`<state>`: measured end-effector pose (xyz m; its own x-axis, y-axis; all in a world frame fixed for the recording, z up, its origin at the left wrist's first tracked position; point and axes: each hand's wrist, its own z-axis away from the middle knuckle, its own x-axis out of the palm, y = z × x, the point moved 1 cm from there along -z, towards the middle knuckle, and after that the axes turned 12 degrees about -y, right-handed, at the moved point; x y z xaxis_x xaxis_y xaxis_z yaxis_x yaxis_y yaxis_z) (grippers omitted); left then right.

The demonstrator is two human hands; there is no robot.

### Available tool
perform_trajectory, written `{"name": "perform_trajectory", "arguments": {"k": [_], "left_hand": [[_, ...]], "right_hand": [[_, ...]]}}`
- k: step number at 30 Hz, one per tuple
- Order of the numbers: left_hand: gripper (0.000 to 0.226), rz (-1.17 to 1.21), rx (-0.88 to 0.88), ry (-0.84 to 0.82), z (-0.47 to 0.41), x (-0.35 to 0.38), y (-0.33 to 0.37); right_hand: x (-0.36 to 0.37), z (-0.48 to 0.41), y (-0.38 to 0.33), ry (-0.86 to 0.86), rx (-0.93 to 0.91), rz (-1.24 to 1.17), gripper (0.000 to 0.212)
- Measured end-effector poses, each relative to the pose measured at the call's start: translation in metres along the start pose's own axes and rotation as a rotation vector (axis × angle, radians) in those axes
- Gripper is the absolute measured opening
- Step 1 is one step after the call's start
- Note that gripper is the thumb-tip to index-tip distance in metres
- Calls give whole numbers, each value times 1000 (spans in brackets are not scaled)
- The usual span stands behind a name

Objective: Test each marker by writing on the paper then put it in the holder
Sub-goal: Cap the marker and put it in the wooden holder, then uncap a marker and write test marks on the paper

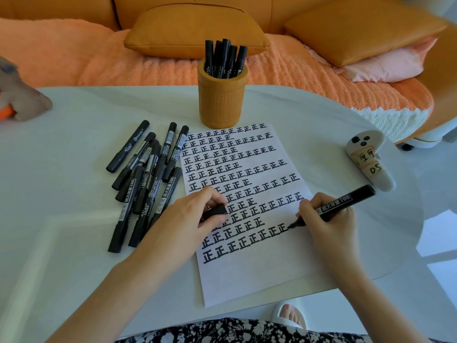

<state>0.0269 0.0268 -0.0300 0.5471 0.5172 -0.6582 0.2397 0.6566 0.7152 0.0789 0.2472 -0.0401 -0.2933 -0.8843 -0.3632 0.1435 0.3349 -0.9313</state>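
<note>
**Materials and shapes.** A white sheet of paper [259, 273] lies flat on the pale, smooth, round-edged bench [74, 149]. Rows of thick black tally characters fill most of it, and the near part is blank. At its far edge stands a cylindrical orange holder [221, 100] with a ribbed, matte wall. Several capped black markers [223, 58] stand upright in it.

**Hands.** The right hand [329, 219] pinches an uncapped black marker [346, 200] between thumb and fingers. The barrel slants up to the right, and its tip touches the paper at the right end of a lower row. The left hand [190, 216] rests on the sheet's left side, fingers curled round a short black cap [215, 210].

**Surroundings.** A loose heap of capped markers [146, 179] lies on the bench just left of the paper, some overlapping. A white, rounded object with labels [368, 159] lies to the right, well clear of the sheet. A plush toy [22, 100] sits at the far left. An orange sofa cushion [195, 30] lies behind the holder.
</note>
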Motion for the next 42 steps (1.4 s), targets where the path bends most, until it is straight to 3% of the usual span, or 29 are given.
{"name": "perform_trajectory", "arguments": {"k": [3,10,15,23,30,42], "left_hand": [[18,13,21,15,1,-1,1],[23,170,81,77,3,-3,10],[26,297,86,117,4,-3,14],[23,331,108,124,5,0,21],[19,340,112,136,6,2,24],[15,460,144,241,9,8,22]], "right_hand": [[-4,-6,-2,20,-8,-192,33],[7,-15,-18,-200,11,-472,38],[21,-15,-26,-214,57,-576,26],[41,-14,-35,-172,58,-581,41],[56,-10,-40,-232,38,-493,36],[72,-10,-44,-179,41,-547,31]]}}
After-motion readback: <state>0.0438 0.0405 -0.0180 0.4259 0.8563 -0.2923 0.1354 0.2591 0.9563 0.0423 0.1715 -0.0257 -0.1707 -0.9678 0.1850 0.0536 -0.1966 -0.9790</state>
